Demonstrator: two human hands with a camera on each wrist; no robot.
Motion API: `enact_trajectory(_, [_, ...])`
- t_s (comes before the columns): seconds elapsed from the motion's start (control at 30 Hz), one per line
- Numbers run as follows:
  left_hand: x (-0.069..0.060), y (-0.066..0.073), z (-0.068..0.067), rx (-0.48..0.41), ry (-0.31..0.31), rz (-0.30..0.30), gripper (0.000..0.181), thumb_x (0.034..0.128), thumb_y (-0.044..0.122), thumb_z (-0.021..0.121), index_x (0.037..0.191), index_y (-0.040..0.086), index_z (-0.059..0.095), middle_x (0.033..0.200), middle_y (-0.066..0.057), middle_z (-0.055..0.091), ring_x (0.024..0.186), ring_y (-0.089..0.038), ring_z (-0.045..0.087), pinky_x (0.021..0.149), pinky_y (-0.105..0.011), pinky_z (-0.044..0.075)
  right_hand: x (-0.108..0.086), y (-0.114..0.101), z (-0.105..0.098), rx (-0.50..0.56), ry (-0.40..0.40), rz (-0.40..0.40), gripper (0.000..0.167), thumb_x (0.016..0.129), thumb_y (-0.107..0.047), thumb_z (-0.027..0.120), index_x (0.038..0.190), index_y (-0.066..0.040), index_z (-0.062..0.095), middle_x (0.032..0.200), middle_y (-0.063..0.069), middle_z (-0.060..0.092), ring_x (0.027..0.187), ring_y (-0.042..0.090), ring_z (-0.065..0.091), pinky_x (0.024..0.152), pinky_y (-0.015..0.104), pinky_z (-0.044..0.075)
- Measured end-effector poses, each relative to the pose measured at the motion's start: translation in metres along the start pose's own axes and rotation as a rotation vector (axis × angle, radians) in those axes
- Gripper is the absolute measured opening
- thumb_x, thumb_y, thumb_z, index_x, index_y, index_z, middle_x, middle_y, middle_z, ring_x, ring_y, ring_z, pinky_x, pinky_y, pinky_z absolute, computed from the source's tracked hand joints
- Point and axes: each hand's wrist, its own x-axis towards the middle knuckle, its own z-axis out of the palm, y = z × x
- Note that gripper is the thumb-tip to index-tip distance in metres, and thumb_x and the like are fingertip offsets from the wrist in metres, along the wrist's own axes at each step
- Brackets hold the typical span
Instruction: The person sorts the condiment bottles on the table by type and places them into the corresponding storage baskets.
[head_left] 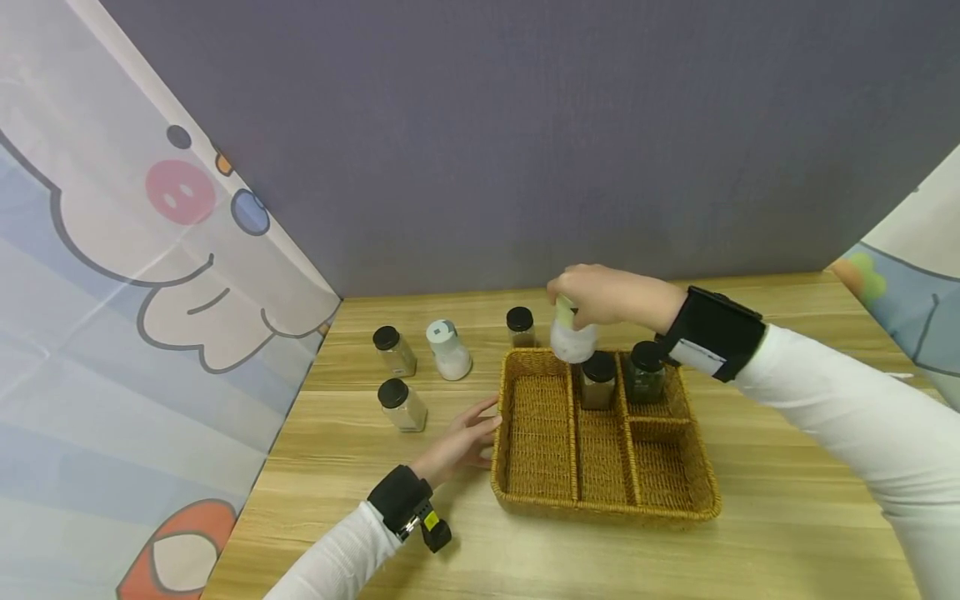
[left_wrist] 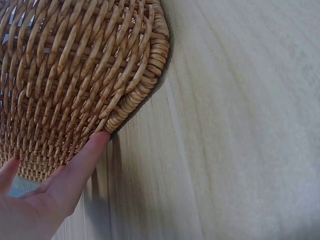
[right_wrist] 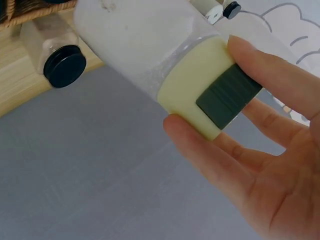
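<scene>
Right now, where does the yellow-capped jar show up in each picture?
Head: the yellow-capped jar is right of centre, slightly below mid-height.
Left wrist: not visible.
Right wrist: top centre, held in the fingers.
Shared landmark: the woven basket, though the right wrist view shows only its edge.

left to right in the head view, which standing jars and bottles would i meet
Two black-lidded jars, pale-lidded bottle, lone jar behind the basket, middle-compartment jar, back-right-compartment jar.
</scene>
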Motion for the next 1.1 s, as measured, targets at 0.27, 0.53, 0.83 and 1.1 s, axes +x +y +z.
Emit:
enact_trajectory(0.27, [0.001,-0.001,-0.003,0.039,-0.003,0.013,0.067,0.0891,0.036,0.05,0.141,0.01,0.017,0.134,-0.027,0.031,0.112,-0.038,0.046,0.079,-0.052,0.046,0.008,-0.013,0.01,0.041,-0.012,-0.005,0.037,0.076,0.001,0.065,0.112,-0.001,0.056,0.109,0.018,0.052,0.099,0.029,0.05,0.07,0.033,0.047])
enact_trajectory(0.53, [0.001,-0.003,-0.003,0.02,-0.013,0.016,0.067,0.089,0.035,0.051,0.142,0.011,0.017,0.134,-0.026,0.031,0.113,-0.038,0.046,0.081,-0.052,0.045,0.014,-0.021,0.02,0.057,-0.012,-0.035,0.039,0.076,0.0,0.066,0.113,-0.002,0.056,0.112,0.017,0.052,0.101,0.028,0.051,0.075,0.034,0.047])
enact_trajectory(0.83, [0.0,-0.001,-0.002,-0.001,-0.002,0.002,0.064,0.0899,0.032,0.05,0.142,0.011,0.018,0.134,-0.026,0.031,0.114,-0.039,0.044,0.08,-0.052,0.045,0.018,-0.027,0.029,0.041,-0.051,-0.041,0.038,0.077,-0.002,0.066,0.114,-0.006,0.056,0.114,0.014,0.054,0.102,0.026,0.052,0.07,0.03,0.046])
enact_trajectory(1.1, [0.0,0.0,0.0,-0.008,-0.004,0.002,0.062,0.0915,0.029,0.047,0.142,0.011,0.017,0.135,-0.026,0.03,0.114,-0.039,0.044,0.08,-0.053,0.045,0.023,-0.027,0.041,-0.004,-0.067,-0.056,0.037,0.078,-0.004,0.066,0.113,-0.007,0.056,0.111,0.015,0.053,0.098,0.026,0.052,0.068,0.029,0.047])
